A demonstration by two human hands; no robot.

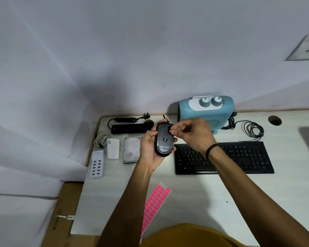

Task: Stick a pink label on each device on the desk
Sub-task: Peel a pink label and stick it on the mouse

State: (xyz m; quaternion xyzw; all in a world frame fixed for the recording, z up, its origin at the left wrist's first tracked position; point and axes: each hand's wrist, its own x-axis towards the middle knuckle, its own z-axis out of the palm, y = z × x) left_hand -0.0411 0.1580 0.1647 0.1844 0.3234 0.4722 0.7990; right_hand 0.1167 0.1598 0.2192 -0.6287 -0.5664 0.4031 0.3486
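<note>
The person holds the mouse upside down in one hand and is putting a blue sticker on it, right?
Almost. The head view shows the left hand holding the mouse upside down, but the sticker pinched in the right hand is pink, not blue.

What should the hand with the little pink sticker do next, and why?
Probably press it flat. The right hand pinches a small pink label right at the underside of the black computer mouse, which the left hand holds bottom-up above the white desk. The label looks barely attached, so rubbing it down with a fingertip should make it stick.
</note>
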